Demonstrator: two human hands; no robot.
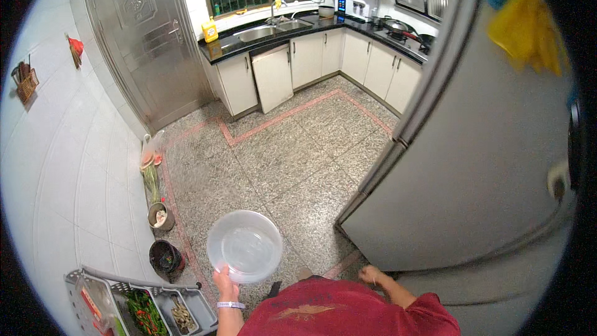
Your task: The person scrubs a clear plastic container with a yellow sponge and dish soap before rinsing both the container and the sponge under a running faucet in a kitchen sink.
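My left hand [226,283] grips the near rim of a round, translucent plastic basin [249,242], held out over the floor in front of me. The basin looks empty, and the speckled floor shows faintly through it. A pale band circles my left wrist. My right hand [371,275] hangs low at my right side, near the bottom of the grey refrigerator [460,174]. Its fingers look curled in, with nothing seen in them.
A slatted grey rack [112,280] with vegetable bins stands at lower left, beside a dark bucket [163,256] and a metal pot [160,216]. Far ahead, a black counter [227,50] carries a sink [258,33] and a stove [404,40]. A metal door [140,43] is at back left.
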